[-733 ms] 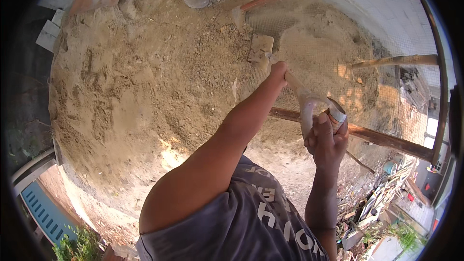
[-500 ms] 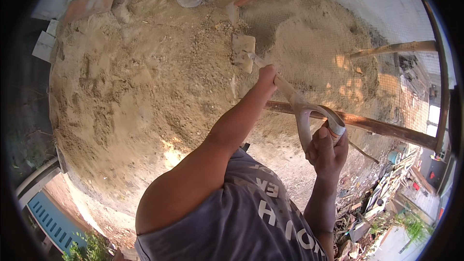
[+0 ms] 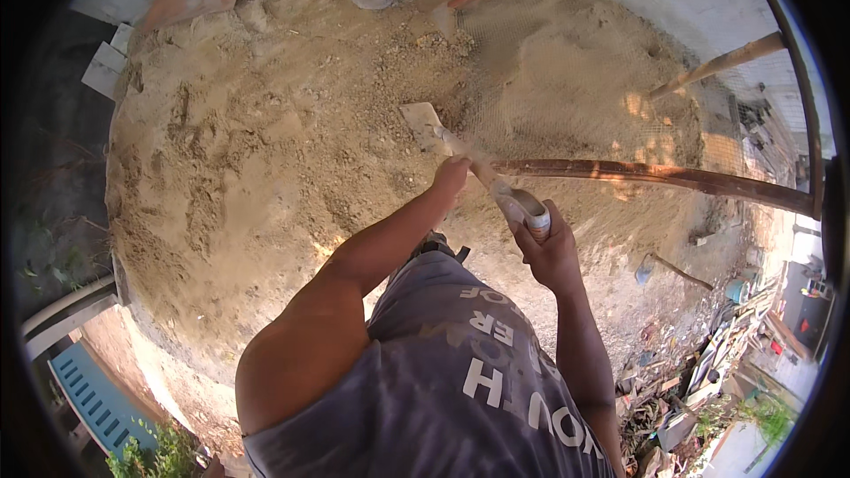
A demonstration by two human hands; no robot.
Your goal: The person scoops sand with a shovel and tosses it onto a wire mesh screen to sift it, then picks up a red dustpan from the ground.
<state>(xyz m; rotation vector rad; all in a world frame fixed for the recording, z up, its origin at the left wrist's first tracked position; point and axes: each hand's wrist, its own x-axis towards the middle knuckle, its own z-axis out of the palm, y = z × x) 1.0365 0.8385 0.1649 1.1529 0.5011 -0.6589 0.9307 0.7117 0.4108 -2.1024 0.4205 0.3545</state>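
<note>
While sandy ground (image 3: 239, 168) spreads wide to the left of the framed mesh screen (image 3: 673, 176), a finer mound (image 3: 575, 80) shows through the mesh itself. Coarse pebbles (image 3: 412, 66) lie just beside the screen's left edge, so the work looks partway: some material seems sorted, and plenty of loose ground appears left to dig. The shovel (image 3: 489, 179) slants past the screen's lower left corner, its blade (image 3: 421, 127) left of the screen, near the pebbles; no heap shows on the blade, though whether it touches the ground I cannot tell.

On the body's side of the screen, the left arm reaches forward and inward, elbow slightly bent, and the right forearm rises toward the handle. The left hand (image 3: 453, 173) wraps the shaft near the blade, fingers closed but partly hidden. Nearer the body than the screen's lower bar, the right hand (image 3: 551, 250) curls its fingers snugly around the handle's end grip (image 3: 538, 223).
</note>
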